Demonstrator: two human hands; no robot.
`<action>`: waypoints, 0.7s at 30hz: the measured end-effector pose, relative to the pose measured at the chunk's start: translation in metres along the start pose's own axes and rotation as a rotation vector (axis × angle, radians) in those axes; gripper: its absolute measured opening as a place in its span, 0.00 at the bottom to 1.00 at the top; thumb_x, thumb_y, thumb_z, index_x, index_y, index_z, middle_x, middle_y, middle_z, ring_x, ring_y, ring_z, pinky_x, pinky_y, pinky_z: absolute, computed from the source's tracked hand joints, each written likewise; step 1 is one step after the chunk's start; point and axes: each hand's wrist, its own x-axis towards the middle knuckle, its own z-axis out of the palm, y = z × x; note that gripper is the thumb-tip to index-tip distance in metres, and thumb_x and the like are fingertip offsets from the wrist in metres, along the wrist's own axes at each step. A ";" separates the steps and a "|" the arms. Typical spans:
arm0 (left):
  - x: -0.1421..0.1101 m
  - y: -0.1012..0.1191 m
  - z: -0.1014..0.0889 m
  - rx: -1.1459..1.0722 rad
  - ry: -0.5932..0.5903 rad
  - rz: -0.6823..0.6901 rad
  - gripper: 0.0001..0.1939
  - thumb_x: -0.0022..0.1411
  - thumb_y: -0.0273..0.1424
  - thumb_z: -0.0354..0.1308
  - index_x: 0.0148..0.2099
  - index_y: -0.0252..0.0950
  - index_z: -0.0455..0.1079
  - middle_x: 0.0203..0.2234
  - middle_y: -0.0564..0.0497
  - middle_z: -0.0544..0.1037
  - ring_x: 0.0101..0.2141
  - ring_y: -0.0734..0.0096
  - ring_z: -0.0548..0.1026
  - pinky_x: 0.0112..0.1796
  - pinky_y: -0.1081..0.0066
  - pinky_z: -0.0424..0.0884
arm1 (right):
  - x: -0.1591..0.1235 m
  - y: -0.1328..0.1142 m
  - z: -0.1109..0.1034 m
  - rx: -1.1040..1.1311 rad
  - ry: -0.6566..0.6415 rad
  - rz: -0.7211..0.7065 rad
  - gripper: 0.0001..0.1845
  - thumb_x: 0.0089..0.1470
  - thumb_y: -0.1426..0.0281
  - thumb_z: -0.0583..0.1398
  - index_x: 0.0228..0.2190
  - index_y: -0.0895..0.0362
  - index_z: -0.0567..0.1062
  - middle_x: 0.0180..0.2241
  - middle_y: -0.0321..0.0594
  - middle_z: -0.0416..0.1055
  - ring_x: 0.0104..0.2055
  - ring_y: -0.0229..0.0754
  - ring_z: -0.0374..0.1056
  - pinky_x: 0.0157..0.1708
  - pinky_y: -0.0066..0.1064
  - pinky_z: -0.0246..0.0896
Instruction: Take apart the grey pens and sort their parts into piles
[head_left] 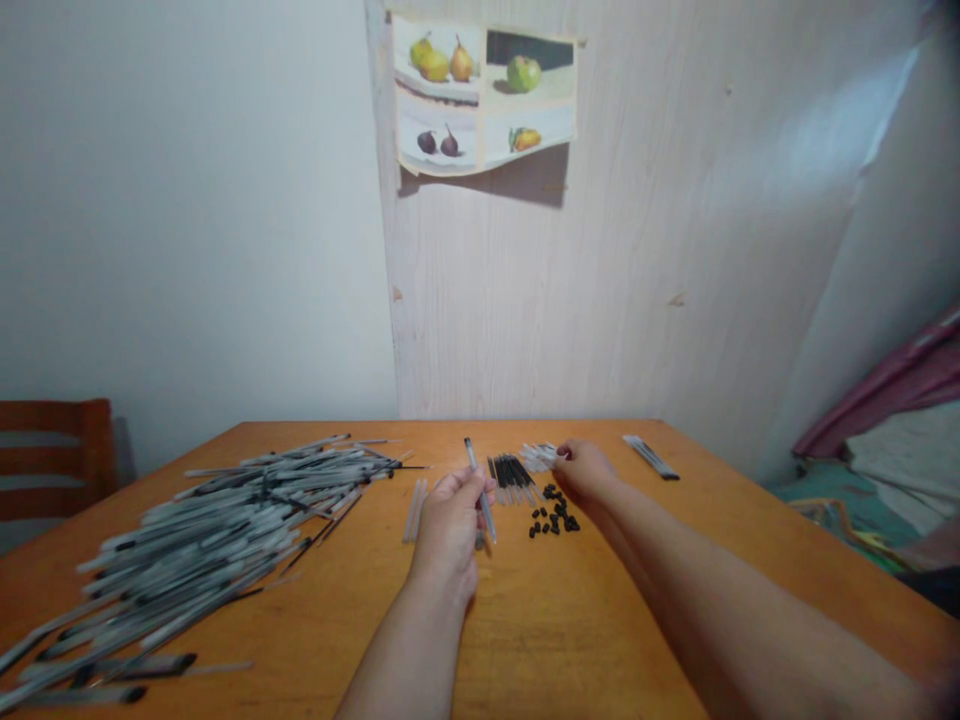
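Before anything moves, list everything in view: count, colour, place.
Table: 1, orange-brown, below the hands
Walls: at least two, pale, behind and right
Poster: 1, multicoloured, back wall
Chair: 1, brown, far left
Cloths: several, pink and white, far right
Pen pile: many, grey and black, table left
Bundle: 1, white and black, table right
Pen: 1, translucent and black, held mid-table
Tubes: at least two, translucent, left of pen
Sticks: many, black and translucent, mid-table
Caps: over a dozen, black, near sticks
Small pieces: several, white, beyond caps
Left hand: 1, bare, gripping pen
Right hand: 1, bare, at small pieces
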 end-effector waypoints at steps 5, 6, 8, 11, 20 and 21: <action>-0.001 0.001 0.001 0.014 -0.007 0.001 0.17 0.51 0.40 0.66 0.37 0.33 0.73 0.31 0.48 0.77 0.27 0.78 0.71 0.24 0.79 0.60 | 0.004 0.003 0.004 -0.014 -0.023 -0.020 0.13 0.49 0.64 0.63 0.37 0.56 0.80 0.36 0.48 0.77 0.38 0.48 0.69 0.32 0.32 0.54; -0.001 0.001 0.001 0.017 -0.008 -0.003 0.16 0.51 0.40 0.66 0.37 0.33 0.73 0.30 0.48 0.77 0.27 0.78 0.71 0.24 0.79 0.60 | 0.005 0.003 0.004 -0.017 -0.025 -0.022 0.13 0.49 0.64 0.63 0.36 0.56 0.80 0.36 0.48 0.76 0.38 0.48 0.69 0.32 0.32 0.54; -0.001 0.002 0.002 0.021 -0.007 -0.013 0.15 0.52 0.39 0.65 0.38 0.33 0.72 0.30 0.48 0.77 0.26 0.78 0.71 0.24 0.79 0.60 | 0.007 0.004 0.005 -0.022 -0.028 -0.025 0.13 0.50 0.64 0.63 0.36 0.56 0.80 0.36 0.48 0.76 0.38 0.48 0.69 0.32 0.32 0.54; -0.001 0.002 0.002 0.021 -0.002 -0.027 0.15 0.52 0.39 0.65 0.38 0.33 0.72 0.30 0.48 0.77 0.26 0.79 0.70 0.24 0.79 0.60 | 0.008 0.005 0.007 -0.025 -0.031 -0.029 0.13 0.50 0.63 0.63 0.37 0.55 0.79 0.36 0.47 0.76 0.38 0.47 0.69 0.32 0.31 0.53; 0.000 0.000 0.000 0.025 -0.008 -0.017 0.17 0.52 0.40 0.65 0.39 0.33 0.73 0.30 0.48 0.78 0.26 0.78 0.71 0.24 0.79 0.60 | 0.007 0.005 0.008 0.004 -0.027 -0.032 0.08 0.49 0.65 0.64 0.31 0.56 0.78 0.33 0.45 0.75 0.35 0.44 0.67 0.31 0.30 0.51; 0.000 0.000 0.000 0.026 -0.007 -0.017 0.17 0.52 0.40 0.65 0.39 0.33 0.73 0.30 0.48 0.78 0.26 0.78 0.71 0.24 0.79 0.60 | 0.006 0.005 0.008 0.013 -0.024 -0.028 0.07 0.49 0.65 0.64 0.30 0.56 0.77 0.32 0.45 0.75 0.34 0.43 0.66 0.30 0.30 0.51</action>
